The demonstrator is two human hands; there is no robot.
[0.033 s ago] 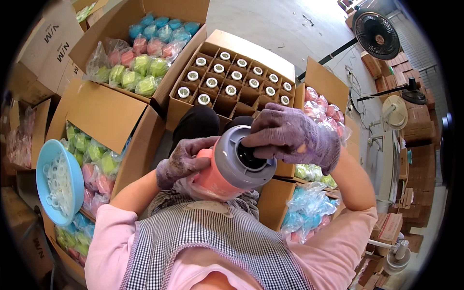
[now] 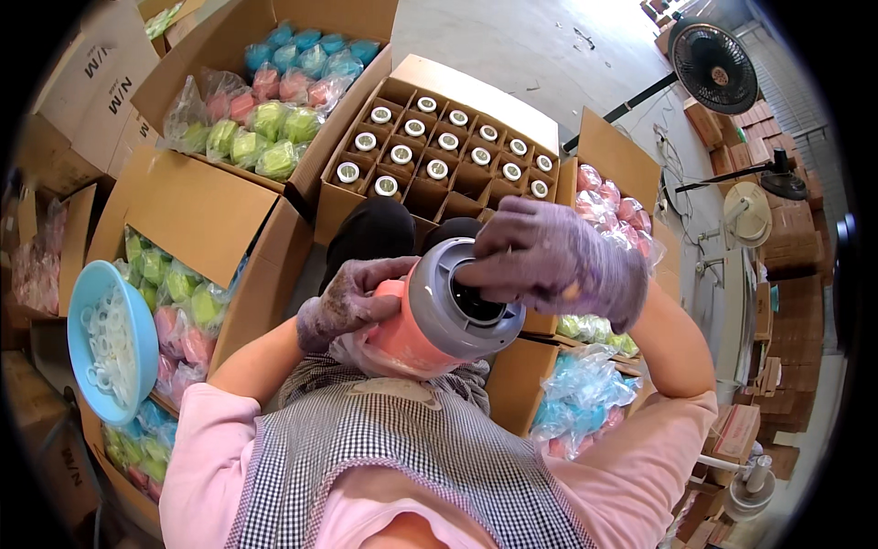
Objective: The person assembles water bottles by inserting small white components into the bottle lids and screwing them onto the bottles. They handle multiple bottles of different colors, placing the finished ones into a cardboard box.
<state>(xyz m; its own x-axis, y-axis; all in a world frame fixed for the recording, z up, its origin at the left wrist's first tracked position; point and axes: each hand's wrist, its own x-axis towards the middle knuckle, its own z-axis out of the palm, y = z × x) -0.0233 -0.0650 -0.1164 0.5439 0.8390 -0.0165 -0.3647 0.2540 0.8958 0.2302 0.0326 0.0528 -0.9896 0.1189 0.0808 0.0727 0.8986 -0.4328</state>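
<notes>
In my lap, tilted toward me, is a pink container (image 2: 412, 334) with a broad grey collar (image 2: 430, 297) and a dark round opening. Clear plastic wraps its lower part. My left hand (image 2: 355, 306), in a stained purple-grey glove, is closed around its left side near a pink handle-like part. My gloved right hand (image 2: 549, 261) comes over from the right, its bent fingers reaching into the opening. Those fingertips are partly hidden and slightly blurred, so whatever they pinch cannot be made out.
Ahead stands a divided carton (image 2: 334, 197) of white-topped bottles. Boxes of bagged blue, pink and green pieces (image 2: 265, 123) surround me. At left sits a blue basin (image 2: 146, 343) of clear rings (image 2: 112, 352). A black fan (image 2: 713, 69) stands at far right.
My right hand has turned slightly at the opening, its fingers shifting a little. My left hand and the pink container stay almost where they were.
</notes>
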